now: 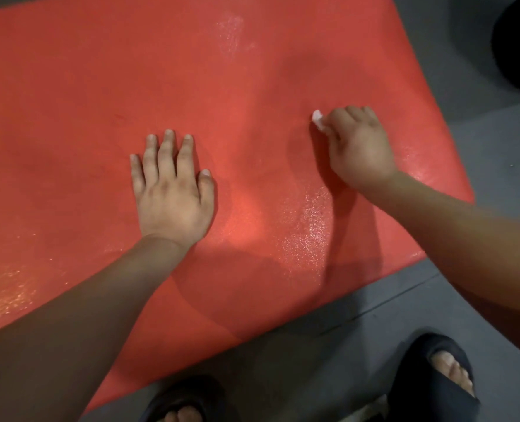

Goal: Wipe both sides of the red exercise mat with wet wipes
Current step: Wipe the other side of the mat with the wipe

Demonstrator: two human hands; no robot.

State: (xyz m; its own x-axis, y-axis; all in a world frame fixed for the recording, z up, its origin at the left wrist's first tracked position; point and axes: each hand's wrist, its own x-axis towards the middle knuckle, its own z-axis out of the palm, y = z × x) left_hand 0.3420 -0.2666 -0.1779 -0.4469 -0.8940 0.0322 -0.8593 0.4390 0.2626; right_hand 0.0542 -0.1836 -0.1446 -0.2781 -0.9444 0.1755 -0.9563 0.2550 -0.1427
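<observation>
1. Left forearm comes in from 7 o'clock, nearest the lens. Left hand lies palm-down on the red exercise mat, fingers straight and slightly spread, holding nothing. Judged to be pinning the mat.
2. Mat lies flat on the grey floor and fills most of the view. Its near edge slants from 7 to 3 o'clock. One short end shows at 2–3 o'clock, and the rest runs out of frame at 9, so the long axis likely runs 3 to 9.
3. Glossy patches show at 12, 8, 5 and 3 o'clock on the mat. They look like damp sheen, but could be lamp glare.
4. Wet wipe: a small white wad touching the mat, poking out at the 10 o'clock side of the right hand. Grip clamped on it, fingers curled round.
5. Matte stretch lies from the wipe toward 9–10 o'clock, between and beyond the hands. Right hand is nearer to it, so the stroke probably goes that way.
6. Black sandals at 5–6 o'clock, off the mat.
</observation>
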